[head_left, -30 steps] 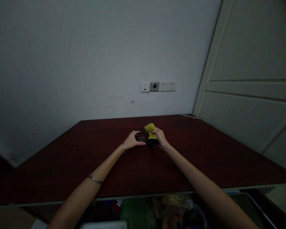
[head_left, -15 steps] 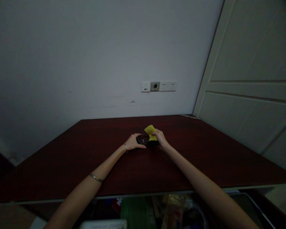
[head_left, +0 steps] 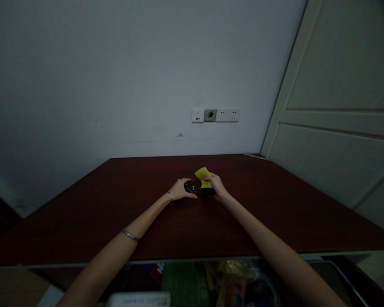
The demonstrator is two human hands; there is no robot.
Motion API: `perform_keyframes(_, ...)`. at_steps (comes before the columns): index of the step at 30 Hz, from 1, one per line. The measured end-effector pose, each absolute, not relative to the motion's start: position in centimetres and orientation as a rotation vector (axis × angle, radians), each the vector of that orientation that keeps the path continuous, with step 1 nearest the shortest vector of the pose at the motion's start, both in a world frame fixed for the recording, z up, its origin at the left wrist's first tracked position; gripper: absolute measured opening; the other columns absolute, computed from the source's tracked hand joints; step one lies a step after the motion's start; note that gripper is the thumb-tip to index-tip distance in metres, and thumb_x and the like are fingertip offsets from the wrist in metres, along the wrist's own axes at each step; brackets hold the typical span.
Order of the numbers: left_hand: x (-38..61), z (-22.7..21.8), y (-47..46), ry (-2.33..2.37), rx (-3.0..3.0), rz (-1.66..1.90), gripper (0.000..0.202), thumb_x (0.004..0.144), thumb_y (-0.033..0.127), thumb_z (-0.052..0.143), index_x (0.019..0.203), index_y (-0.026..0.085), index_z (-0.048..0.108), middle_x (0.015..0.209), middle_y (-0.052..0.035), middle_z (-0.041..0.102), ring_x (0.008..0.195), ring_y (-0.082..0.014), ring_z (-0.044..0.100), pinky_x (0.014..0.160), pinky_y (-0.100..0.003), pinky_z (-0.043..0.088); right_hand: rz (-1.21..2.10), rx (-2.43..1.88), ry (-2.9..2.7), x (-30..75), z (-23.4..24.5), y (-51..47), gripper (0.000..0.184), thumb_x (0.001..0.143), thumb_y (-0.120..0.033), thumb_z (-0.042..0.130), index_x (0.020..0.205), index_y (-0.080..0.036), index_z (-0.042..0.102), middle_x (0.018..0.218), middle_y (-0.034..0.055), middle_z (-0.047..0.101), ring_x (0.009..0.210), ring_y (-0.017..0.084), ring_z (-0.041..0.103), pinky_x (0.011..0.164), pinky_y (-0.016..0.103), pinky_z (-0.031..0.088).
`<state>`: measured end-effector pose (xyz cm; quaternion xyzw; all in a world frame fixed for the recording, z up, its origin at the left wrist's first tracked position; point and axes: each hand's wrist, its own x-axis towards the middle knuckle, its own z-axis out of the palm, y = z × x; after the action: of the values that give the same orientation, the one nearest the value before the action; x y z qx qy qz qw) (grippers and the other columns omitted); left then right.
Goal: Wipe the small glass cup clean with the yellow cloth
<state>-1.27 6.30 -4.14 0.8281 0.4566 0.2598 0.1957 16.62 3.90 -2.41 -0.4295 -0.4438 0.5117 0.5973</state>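
Over the dark red tabletop (head_left: 166, 230), my left hand (head_left: 179, 190) curves its thumb and fingers around the left side of a dark, glossy, rounded object (head_left: 192, 186); its exact kind is too dim to make out. Just to the right, my right hand (head_left: 216, 184) pinches a folded yellow cloth (head_left: 203, 174), whose upper end sticks up past the fingers. Below the cloth's lower edge a black part (head_left: 206, 192) shows, close beside the glossy object. Whether that part belongs to the cloth or to the object I cannot tell.
A pale wall with a row of sockets (head_left: 215, 115) rises behind the table. At right stands a white panelled door (head_left: 336, 115). Under the table's front edge lie a white device (head_left: 141, 299), a green item (head_left: 185, 285) and plastic-wrapped packages (head_left: 240, 281).
The view has shifted slightly. The cloth and the glossy object stay almost in place between my hands, with a little more of the black part's front showing now.
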Motion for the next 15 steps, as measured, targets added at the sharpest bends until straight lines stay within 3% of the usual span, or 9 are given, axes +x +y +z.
perform_keyframes(10, -1.2, -4.2, 6.3, 1.280, 2.261, 0.729, 0.087, 0.042, 0.053, 0.077, 0.116, 0.015, 0.052, 0.116, -0.0119, 0.057, 0.108, -0.0290, 0.051, 0.095, -0.039, 0.038, 1.049, -1.127, -1.150, 17.5, -2.9, 5.2, 0.026, 0.053, -0.021, 0.051, 0.076, -0.015, 0.060, 0.063, 0.0015, 0.063, 0.057, 0.016, 0.055, 0.053, 0.026, 0.043)
perform_keyframes(15, -1.2, -4.3, 6.3, 1.261, 2.210, 0.653, 0.091, 0.044, 0.052, 0.076, 0.122, 0.015, 0.046, 0.114, -0.0117, 0.056, 0.111, -0.0296, 0.047, 0.097, -0.041, 0.035, 0.806, -1.177, -1.259, 19.4, -2.6, 6.5, 0.039, 0.052, -0.014, 0.049, 0.089, -0.014, 0.063, 0.080, 0.0020, 0.066, 0.077, 0.021, 0.059, 0.070, 0.031, 0.046)
